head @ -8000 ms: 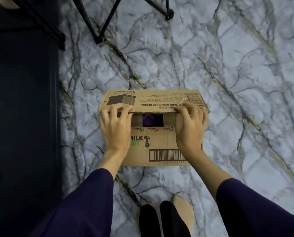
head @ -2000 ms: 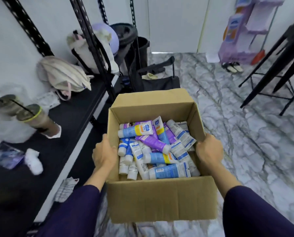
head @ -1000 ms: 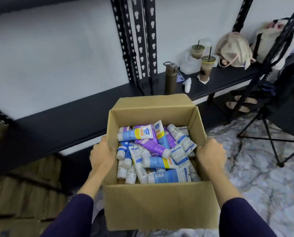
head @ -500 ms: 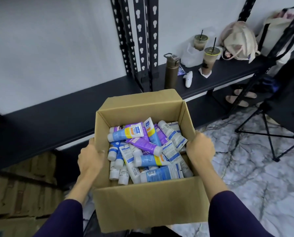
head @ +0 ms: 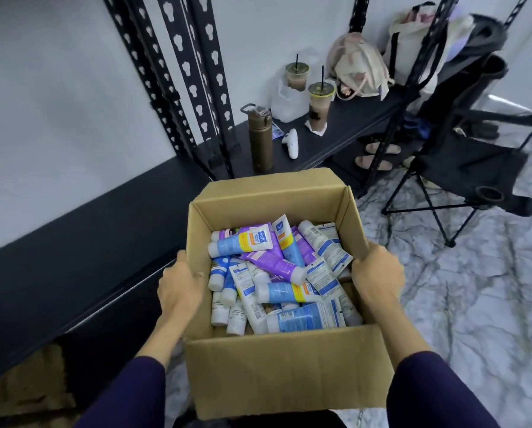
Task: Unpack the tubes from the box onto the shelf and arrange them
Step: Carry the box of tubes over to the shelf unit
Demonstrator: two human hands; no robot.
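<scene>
An open cardboard box (head: 284, 375) hangs in the air in front of me, carried between both hands. Inside lies a loose heap of several tubes (head: 277, 276), blue, white and purple with white caps. My left hand (head: 179, 287) grips the box's left wall, thumb over the rim. My right hand (head: 377, 274) grips the right wall the same way. The black shelf (head: 73, 257) runs along the white wall to the left of the box and behind it, at about the box's height.
On the shelf's right part stand a brown flask (head: 260, 139), two iced drinks (head: 320, 101), a white device (head: 291, 143) and bags (head: 359, 67). Black perforated uprights (head: 196, 88) rise behind the box. A folding chair (head: 468, 156) stands on the marble floor at right.
The box has come up off the floor, now open, and both hands carry it at the shelf. Over the last half second it shifted slightly right in view.
</scene>
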